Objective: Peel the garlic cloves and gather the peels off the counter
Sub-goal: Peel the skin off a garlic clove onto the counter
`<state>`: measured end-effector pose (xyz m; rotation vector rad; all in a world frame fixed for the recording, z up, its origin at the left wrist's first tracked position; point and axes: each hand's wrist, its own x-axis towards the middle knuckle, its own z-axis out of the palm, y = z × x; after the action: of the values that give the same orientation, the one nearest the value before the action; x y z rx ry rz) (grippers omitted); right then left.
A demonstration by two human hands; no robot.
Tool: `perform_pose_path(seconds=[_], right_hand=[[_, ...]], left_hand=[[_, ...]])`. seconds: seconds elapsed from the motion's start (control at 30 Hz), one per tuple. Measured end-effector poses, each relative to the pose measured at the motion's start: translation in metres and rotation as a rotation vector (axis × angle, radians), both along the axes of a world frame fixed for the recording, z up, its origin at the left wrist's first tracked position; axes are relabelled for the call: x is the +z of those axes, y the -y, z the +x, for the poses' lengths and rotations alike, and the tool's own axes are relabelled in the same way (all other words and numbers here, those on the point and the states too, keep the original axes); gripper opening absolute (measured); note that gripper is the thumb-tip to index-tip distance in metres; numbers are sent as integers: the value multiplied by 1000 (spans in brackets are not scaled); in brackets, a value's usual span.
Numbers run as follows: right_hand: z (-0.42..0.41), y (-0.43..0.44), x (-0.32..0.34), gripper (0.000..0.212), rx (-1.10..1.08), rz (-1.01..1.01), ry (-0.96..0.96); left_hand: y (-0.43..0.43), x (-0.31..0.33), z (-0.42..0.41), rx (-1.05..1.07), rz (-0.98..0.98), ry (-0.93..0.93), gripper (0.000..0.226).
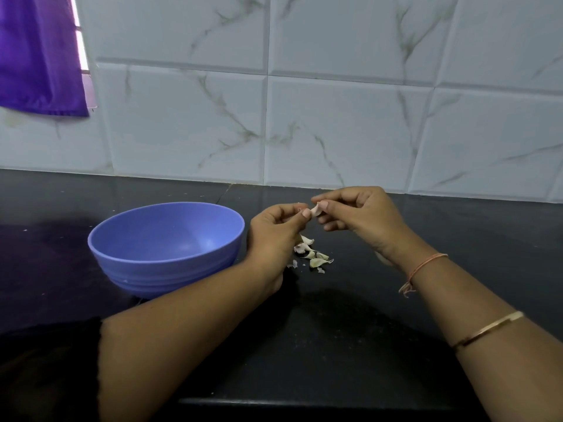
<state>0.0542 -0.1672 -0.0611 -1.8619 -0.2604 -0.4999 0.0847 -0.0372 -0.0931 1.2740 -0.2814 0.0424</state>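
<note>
Mid-frame, left hand (275, 222) and right hand (359, 213) both pinch one garlic clove (315, 209) above the peels (313, 255) (drop zone), bowl (166, 248) beside.

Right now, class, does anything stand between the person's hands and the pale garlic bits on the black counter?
Nothing visible does. The pale garlic bits lie below the left hand and right hand, both pinching one clove; the blue plastic bowl stands aside.

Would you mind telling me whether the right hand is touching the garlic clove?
Touching. The head view shows the right hand pinching the garlic clove between thumb and forefinger, while the left hand holds its other end.
</note>
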Motion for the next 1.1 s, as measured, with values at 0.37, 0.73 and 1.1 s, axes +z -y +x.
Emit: perform_pose_path(seconds=[0.37,0.73,1.1], right_hand=[[-2,-2,0,5,53,64,-41],[-3,-3,2,7,93,122,-89],[-1,-4,1,7,26,-49,-85]], left_hand=[[-1,2,-2,-80,-58,-119,17],[-2,5,-5,-113,-128,-114,5],[-2,3,1,-61,-115,-139,3]])
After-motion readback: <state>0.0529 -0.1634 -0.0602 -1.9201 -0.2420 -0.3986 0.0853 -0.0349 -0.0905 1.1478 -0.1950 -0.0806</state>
